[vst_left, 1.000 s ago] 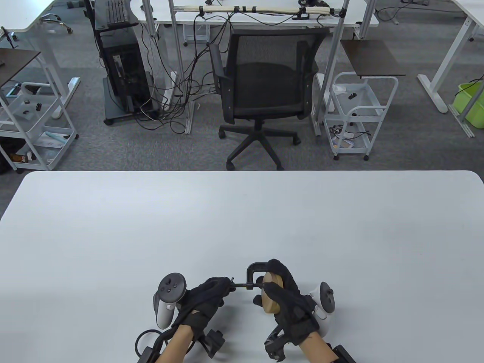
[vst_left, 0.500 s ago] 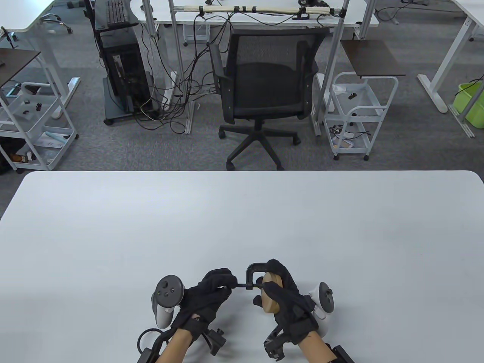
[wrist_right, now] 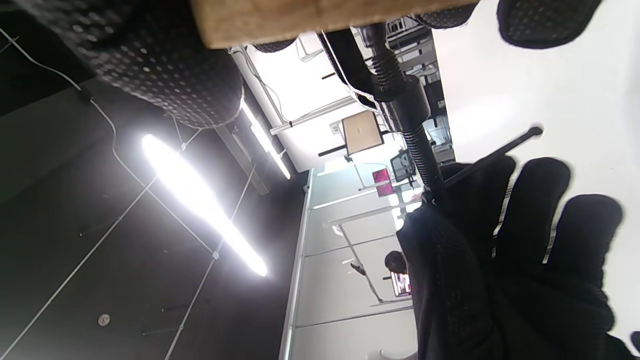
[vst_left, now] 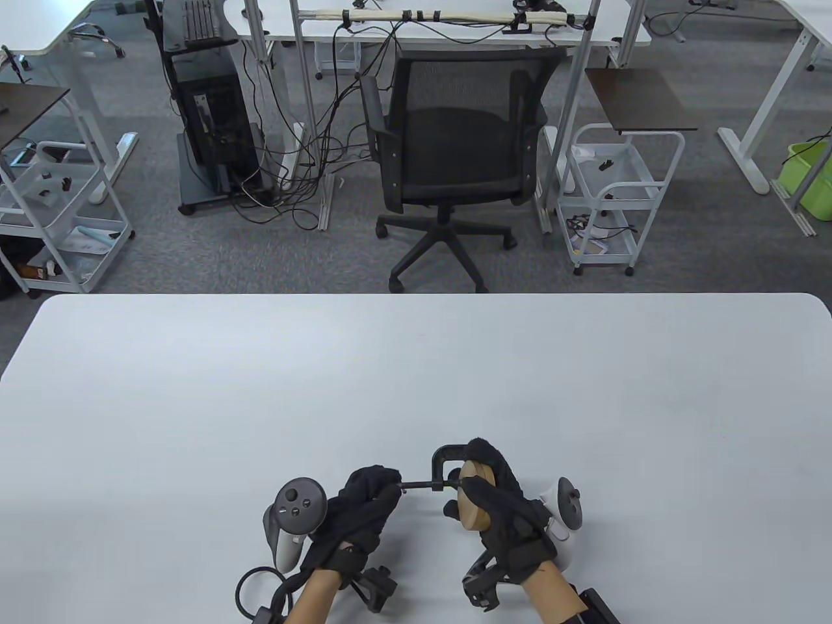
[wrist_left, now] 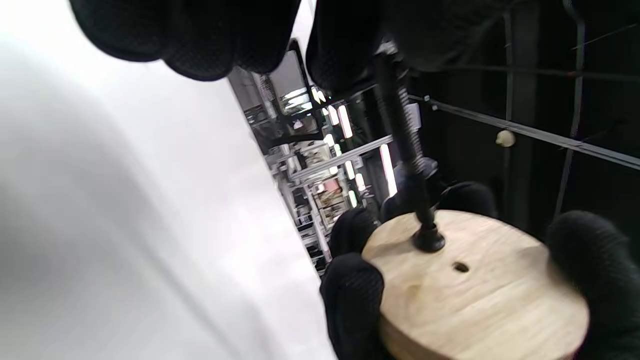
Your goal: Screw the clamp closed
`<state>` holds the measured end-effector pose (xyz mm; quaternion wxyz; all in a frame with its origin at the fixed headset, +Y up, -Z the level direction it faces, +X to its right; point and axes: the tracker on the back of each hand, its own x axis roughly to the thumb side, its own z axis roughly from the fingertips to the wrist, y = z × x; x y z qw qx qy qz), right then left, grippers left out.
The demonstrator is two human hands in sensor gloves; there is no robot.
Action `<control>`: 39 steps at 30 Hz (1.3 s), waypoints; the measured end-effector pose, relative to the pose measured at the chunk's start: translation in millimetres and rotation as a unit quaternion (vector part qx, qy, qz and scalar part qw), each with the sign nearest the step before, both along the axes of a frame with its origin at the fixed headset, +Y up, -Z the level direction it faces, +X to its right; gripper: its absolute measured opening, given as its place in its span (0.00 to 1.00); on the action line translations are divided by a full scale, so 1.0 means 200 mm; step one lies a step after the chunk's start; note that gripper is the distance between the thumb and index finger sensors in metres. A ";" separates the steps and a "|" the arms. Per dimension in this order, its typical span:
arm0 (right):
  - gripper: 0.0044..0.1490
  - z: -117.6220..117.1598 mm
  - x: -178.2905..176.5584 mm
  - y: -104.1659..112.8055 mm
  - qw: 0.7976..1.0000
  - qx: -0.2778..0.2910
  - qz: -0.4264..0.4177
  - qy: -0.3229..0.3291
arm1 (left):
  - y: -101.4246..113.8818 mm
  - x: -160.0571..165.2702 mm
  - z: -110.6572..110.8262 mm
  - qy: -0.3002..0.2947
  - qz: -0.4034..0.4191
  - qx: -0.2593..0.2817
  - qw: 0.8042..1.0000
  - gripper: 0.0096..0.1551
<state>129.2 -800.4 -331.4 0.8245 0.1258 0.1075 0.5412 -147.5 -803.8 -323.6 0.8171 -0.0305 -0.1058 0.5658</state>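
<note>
While held just off the table (vst_left: 195,403) near its front edge, clamp (vst_left: 448,463) lies with its screw (vst_left: 426,484) running left–right, pad end already touching the face of the wood disc (vst_left: 473,504) sitting in the frame. Gripped on the right by the right hand (vst_left: 504,513), fingers wrapped round disc and frame. Pinched at the far left end of the screw — at the crossbar (wrist_right: 492,152) — by the left hand (vst_left: 361,513), so any turning falls about that horizontal axis, left hand nearer the handle. Probably close to tight.
</note>
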 end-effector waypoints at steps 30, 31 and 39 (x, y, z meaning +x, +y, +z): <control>0.49 -0.01 0.01 0.02 0.999 0.036 0.016 -0.002 | -0.14 0.03 -0.02 -0.068 0.127 -0.158 0.977 0.45; 0.49 -0.01 0.01 0.02 0.999 0.035 0.014 -0.001 | -0.13 0.03 -0.02 -0.072 0.133 -0.156 0.976 0.44; 0.50 -0.01 0.00 0.01 0.999 0.032 0.010 0.017 | -0.13 0.06 -0.02 -0.108 0.203 -0.136 0.964 0.39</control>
